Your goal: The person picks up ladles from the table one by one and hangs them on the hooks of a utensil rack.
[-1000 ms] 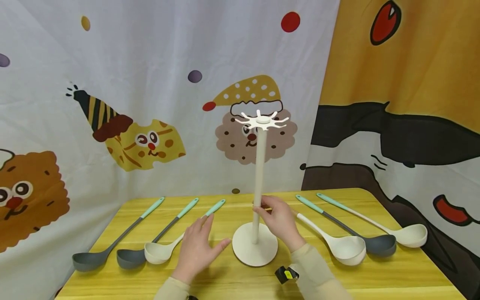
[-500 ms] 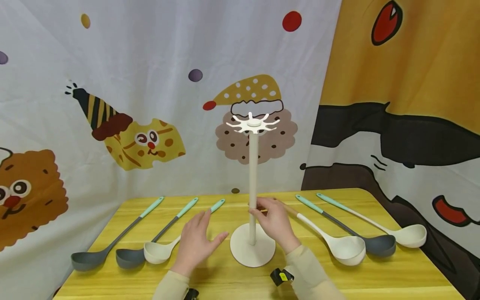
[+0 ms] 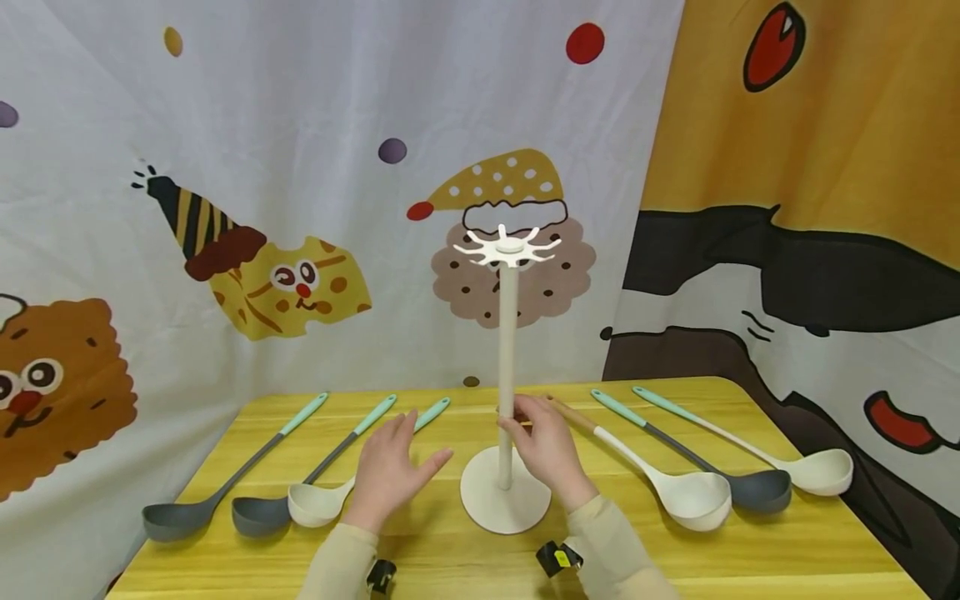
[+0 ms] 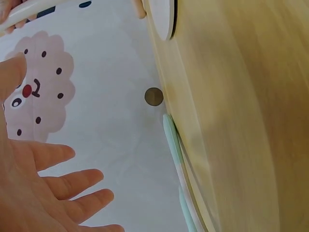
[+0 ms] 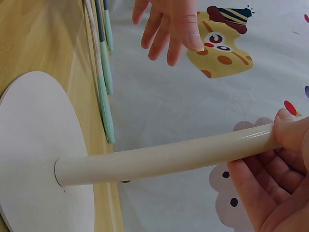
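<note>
White and orange cartoon-printed cloth hangs behind a yellow wood-grain table.

Cream stand (prong-topped) sits upright on the table.

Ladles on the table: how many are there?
6. Left of the stand: outer dark ladle, inner dark ladle, pale ladle partly behind the left hand. Right: brown-handled ladle, third dark ladle, outermost pale ladle.

Three grey ladles, three white ladles, one stand, one table
</note>
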`<move>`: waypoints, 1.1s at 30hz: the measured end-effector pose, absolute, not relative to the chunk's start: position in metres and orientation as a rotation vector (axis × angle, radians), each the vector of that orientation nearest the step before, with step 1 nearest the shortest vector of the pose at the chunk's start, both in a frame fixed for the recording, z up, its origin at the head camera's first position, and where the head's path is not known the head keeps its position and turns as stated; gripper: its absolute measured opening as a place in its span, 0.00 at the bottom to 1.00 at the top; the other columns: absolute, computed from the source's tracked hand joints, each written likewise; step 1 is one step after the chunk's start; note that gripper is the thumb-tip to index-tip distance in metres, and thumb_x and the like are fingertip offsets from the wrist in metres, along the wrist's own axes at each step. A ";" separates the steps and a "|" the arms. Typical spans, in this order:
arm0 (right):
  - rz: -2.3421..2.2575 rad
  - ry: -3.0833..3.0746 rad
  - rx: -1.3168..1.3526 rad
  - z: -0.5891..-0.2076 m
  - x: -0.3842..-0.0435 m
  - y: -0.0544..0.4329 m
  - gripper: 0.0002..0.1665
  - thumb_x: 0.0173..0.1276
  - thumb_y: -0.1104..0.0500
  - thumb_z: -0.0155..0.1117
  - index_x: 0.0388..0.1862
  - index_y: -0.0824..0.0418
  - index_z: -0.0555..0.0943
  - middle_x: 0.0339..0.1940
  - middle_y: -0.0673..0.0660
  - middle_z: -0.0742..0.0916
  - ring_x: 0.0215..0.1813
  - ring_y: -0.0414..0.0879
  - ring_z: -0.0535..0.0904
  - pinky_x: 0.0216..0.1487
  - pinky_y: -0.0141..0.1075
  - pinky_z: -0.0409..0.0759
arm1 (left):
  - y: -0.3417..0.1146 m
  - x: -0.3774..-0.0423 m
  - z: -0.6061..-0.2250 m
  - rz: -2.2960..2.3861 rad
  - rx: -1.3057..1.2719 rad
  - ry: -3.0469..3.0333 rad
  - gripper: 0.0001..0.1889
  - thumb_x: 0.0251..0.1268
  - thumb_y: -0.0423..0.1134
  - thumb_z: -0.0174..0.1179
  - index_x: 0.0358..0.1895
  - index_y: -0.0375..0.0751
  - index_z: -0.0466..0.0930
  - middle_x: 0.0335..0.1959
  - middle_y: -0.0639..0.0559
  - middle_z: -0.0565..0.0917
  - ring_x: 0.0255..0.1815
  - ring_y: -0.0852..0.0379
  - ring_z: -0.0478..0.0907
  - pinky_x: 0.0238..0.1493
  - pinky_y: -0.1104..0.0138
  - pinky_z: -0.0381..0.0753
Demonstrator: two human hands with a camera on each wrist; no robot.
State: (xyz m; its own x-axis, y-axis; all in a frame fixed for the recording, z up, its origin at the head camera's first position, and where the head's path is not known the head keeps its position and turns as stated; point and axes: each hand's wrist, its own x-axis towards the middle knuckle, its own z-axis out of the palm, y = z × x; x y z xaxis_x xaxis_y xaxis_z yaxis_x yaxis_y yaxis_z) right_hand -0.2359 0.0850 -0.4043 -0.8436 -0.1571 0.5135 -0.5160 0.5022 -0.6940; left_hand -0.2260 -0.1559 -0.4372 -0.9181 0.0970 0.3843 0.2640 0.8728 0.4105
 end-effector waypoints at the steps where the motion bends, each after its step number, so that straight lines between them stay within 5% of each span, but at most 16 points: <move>1: 1.285 -2.365 0.556 -0.404 -0.236 0.085 0.09 0.69 0.64 0.66 0.48 0.62 0.83 0.39 0.53 0.83 0.42 0.46 0.79 0.41 0.35 0.84 | -0.156 -0.227 -0.437 -0.659 -0.267 -2.688 0.46 0.60 0.67 0.61 0.70 0.32 0.67 0.66 0.30 0.71 0.65 0.32 0.68 0.64 0.37 0.63; 33: 1.249 -2.351 0.525 -0.405 -0.232 0.082 0.09 0.69 0.63 0.66 0.47 0.61 0.83 0.40 0.53 0.83 0.42 0.47 0.80 0.42 0.39 0.84 | -0.172 -0.250 -0.433 -0.591 -0.213 -2.835 0.36 0.61 0.51 0.69 0.64 0.27 0.72 0.57 0.29 0.77 0.56 0.33 0.76 0.51 0.43 0.78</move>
State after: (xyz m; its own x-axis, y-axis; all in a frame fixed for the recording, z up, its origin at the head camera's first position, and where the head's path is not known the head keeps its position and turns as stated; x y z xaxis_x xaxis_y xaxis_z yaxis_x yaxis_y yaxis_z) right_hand -0.2320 0.0821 -0.4047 -0.8382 -0.1289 0.5299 -0.5112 0.5241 -0.6812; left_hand -0.2498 -0.1724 -0.4330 -0.9613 0.0936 0.2591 0.1893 0.9076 0.3746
